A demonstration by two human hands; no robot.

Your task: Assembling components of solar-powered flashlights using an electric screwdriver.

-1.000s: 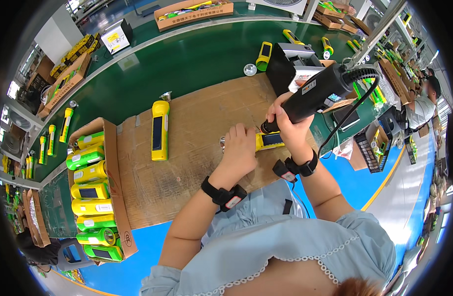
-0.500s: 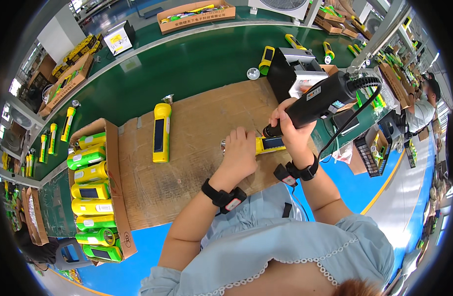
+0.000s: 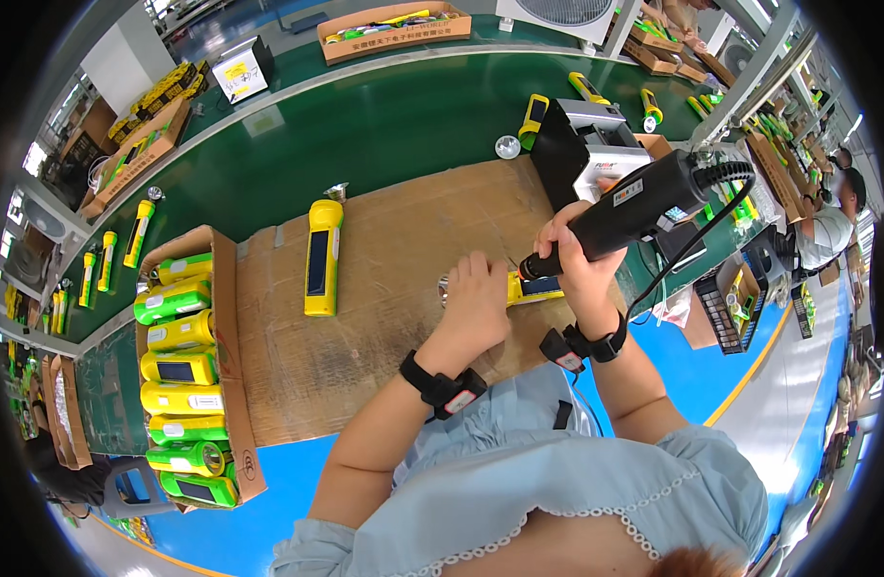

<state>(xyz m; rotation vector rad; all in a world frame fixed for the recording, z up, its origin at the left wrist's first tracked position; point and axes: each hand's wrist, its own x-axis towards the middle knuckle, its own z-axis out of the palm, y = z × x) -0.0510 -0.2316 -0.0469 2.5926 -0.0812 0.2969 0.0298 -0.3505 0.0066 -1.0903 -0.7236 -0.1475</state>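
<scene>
Works over a brown cardboard sheet (image 3: 365, 385) spread beneath the fingers (image 3: 476, 269), with a carton (image 3: 233, 365) of packed flashlights (image 3: 180, 397) well to their left. Holds a black power tool (image 3: 654, 205) tight in the curled fingers of the right hand (image 3: 588, 267), nose-down at a yellow flashlight (image 3: 536, 288). Pins that flashlight with the bent, gripping fingers of the left hand (image 3: 475, 306) (exact fingertip contact hidden). Seems at the step of applying tool to flashlight; calls for steady aim and firm left-hand hold. Just left of those fingers, a silver reflector (image 3: 443, 289).
</scene>
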